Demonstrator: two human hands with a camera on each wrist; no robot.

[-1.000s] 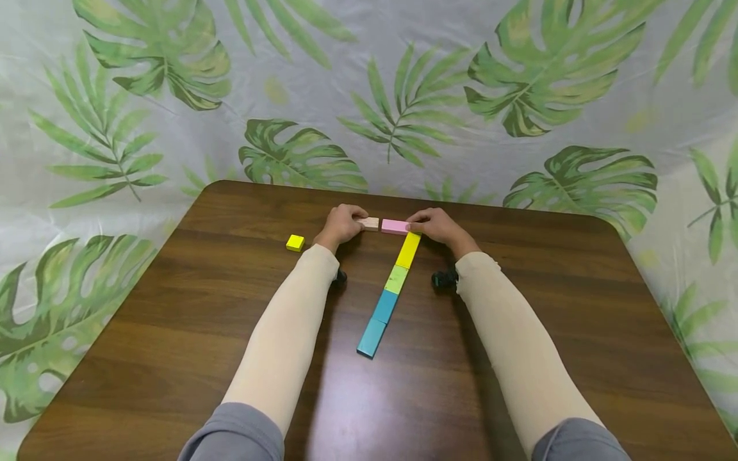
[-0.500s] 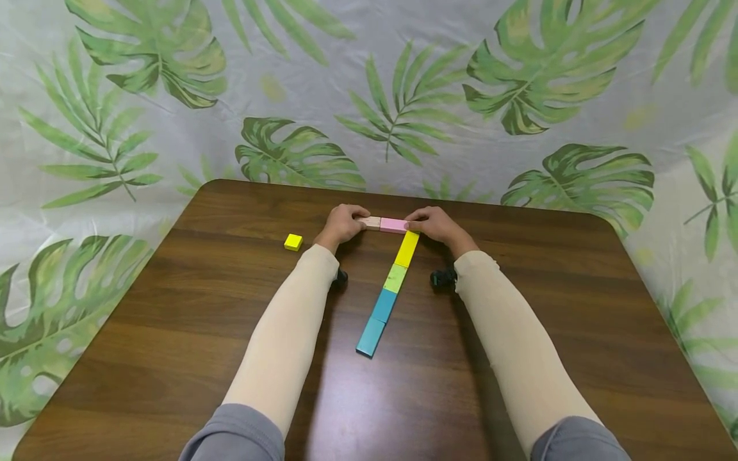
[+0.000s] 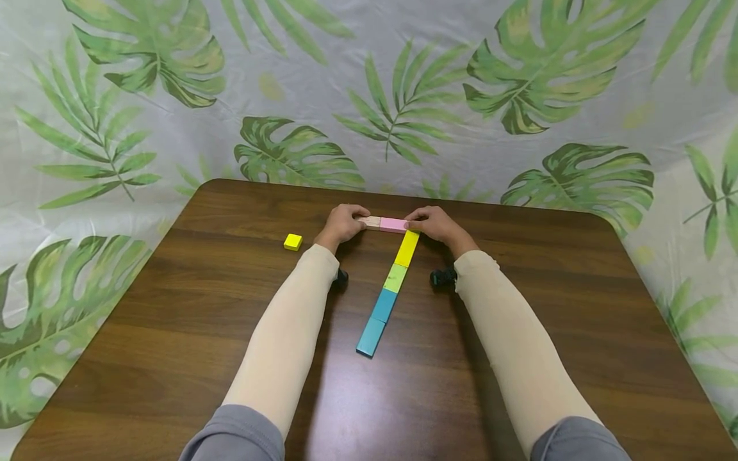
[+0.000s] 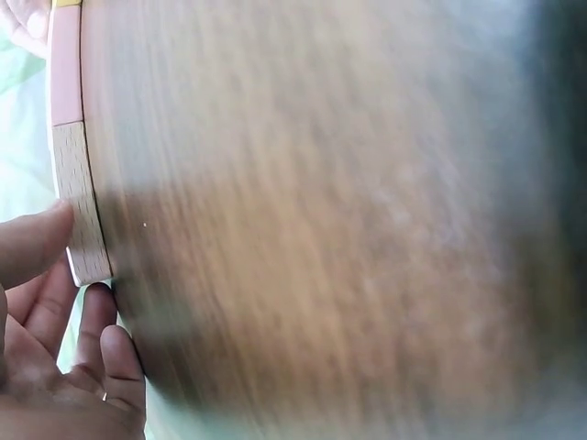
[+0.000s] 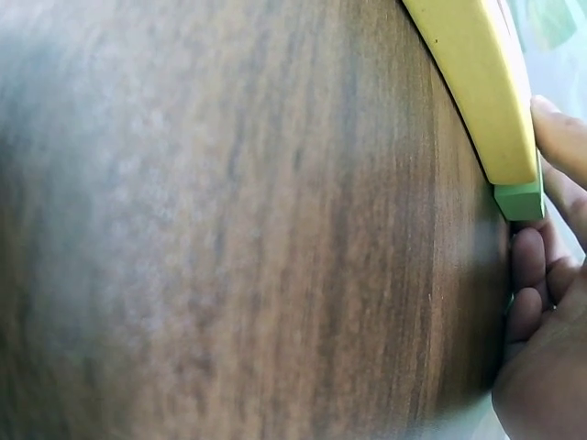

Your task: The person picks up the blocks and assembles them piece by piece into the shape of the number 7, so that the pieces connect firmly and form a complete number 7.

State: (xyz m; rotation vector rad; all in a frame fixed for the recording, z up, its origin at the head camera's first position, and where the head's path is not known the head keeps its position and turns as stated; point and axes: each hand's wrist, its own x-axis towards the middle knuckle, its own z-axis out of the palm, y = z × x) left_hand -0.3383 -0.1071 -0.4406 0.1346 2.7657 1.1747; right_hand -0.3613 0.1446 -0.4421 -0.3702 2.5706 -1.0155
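Observation:
At the far side of the table, my left hand [image 3: 343, 224] grips a bare wooden block [image 3: 371, 223] by its left end. In the left wrist view the thumb [image 4: 41, 243] lies along that block and the other fingers curl at its end. A pink block [image 3: 393, 225] sits end to end with it. My right hand [image 3: 436, 224] curls round the row's right end, where the right wrist view shows a green block [image 5: 521, 201]; the hand covers it in the head view. A yellow block [image 3: 407, 248] runs toward me from that corner.
Below the yellow block, a lime block [image 3: 395, 278] and two teal blocks [image 3: 384, 306] continue the slanted line. A small yellow block [image 3: 293, 242] lies apart on the left. The brown table [image 3: 219, 307] ends just behind the hands, before a leaf-print cloth [image 3: 403, 77].
My left hand has slid the wooden block slightly right, closing the small gap to the pink block. My right hand has stayed at the row's right end.

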